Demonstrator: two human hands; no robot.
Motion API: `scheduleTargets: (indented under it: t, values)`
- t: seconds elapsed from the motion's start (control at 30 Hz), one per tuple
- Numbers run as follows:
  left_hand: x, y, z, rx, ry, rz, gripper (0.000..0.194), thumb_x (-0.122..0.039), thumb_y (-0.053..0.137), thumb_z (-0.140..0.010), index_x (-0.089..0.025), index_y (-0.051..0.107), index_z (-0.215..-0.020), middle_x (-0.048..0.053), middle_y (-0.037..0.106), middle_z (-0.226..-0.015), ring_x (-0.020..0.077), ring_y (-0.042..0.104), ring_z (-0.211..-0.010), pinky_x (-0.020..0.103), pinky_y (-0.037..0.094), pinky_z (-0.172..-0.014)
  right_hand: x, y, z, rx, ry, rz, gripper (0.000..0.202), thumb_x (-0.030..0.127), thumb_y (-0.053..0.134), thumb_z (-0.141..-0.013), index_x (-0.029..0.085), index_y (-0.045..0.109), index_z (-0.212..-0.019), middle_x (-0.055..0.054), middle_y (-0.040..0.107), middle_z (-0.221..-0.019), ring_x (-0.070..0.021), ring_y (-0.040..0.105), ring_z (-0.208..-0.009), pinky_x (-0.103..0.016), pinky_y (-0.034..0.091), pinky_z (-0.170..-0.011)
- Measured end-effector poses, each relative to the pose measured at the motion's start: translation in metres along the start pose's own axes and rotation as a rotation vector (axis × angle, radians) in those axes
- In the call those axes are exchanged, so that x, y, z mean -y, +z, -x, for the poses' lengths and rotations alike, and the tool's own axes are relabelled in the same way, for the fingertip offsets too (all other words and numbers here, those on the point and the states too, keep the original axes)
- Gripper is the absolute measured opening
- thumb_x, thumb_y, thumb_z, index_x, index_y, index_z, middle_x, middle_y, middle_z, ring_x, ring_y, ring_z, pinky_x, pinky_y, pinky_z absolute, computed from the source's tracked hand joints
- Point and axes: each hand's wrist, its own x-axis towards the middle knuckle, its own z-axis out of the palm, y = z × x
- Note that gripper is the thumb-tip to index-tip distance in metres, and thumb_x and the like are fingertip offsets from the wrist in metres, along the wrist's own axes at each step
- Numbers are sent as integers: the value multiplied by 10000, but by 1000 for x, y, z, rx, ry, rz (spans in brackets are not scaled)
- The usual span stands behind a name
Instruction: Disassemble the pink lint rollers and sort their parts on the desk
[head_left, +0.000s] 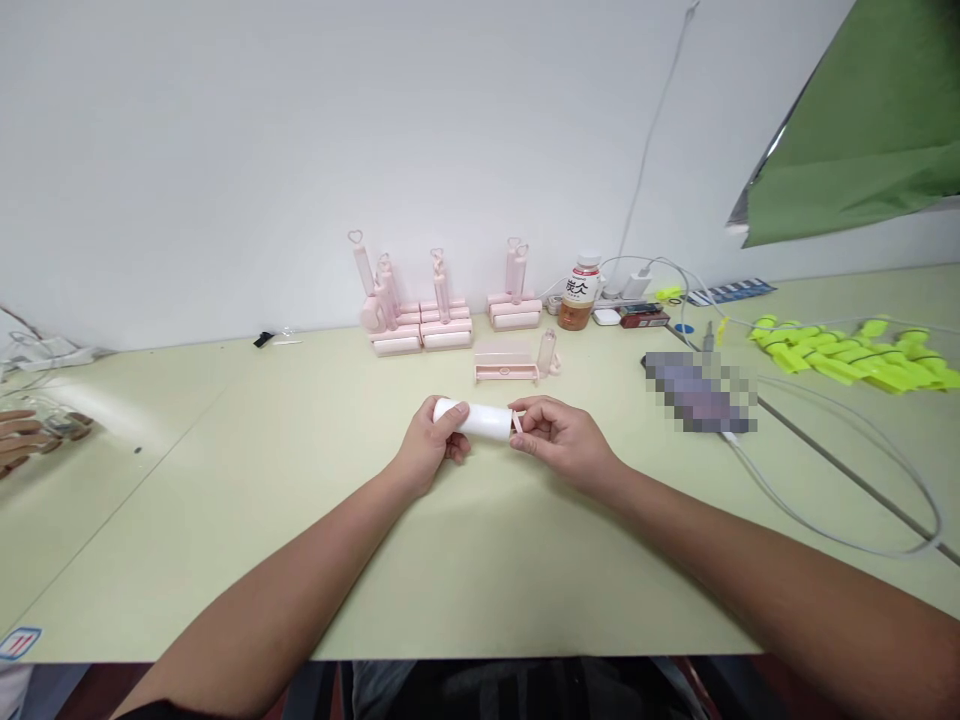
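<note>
My left hand (433, 446) is wrapped round a white lint roller refill (484, 421), held sideways above the table. At the roll's right end, my right hand (564, 437) pinches a small pale pink end cap (517, 424) against the opening. Fingers partly cover the cap, so I cannot tell how far in it sits. Just beyond my hands lies a pink lint roller cover (506, 373) with a clear part behind it. A clear pink handle (547, 352) stands upright beside that cover.
Several pink lint rollers (448, 331) stand along the wall, near a brown bottle (580, 295). At right lie a blurred phone (697, 392), its white cable (817, 525) and yellow-green pieces (855, 352). Another person's hand (19, 438) is at far left.
</note>
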Motion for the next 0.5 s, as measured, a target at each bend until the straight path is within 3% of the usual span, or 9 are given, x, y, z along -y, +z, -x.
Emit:
scheduleTargets:
  t: [0.2, 0.33, 0.5]
  values:
    - [-1, 0, 3, 57, -18, -51, 413, -518, 690, -765, -205, 459, -903, -47, 553, -523, 111, 515, -437, 199, 387, -403, 3, -1, 0, -20, -33, 47, 218, 339, 721, -760, 192, 566, -718, -110, 647, -1068, -225, 646, -951, -369, 538, -789]
    - [-3, -3, 6, 141, -16, -253, 401, -562, 650, -784, -202, 493, -863, -57, 524, -495, 83, 425, -370, 189, 294, -374, 3, -1, 0, -36, -9, -86, 248, 375, 733, -754, 199, 559, -774, -93, 663, -1055, -199, 665, -854, -368, 564, -765]
    - [-8, -5, 10, 201, 140, -573, 431, -539, 730, -707, -181, 610, -914, -14, 602, -713, 112, 533, -579, 207, 376, -496, 4, -1, 1, -40, -23, -142, 265, 389, 737, -767, 203, 576, -865, -85, 676, -1048, -196, 681, -863, -357, 582, -773]
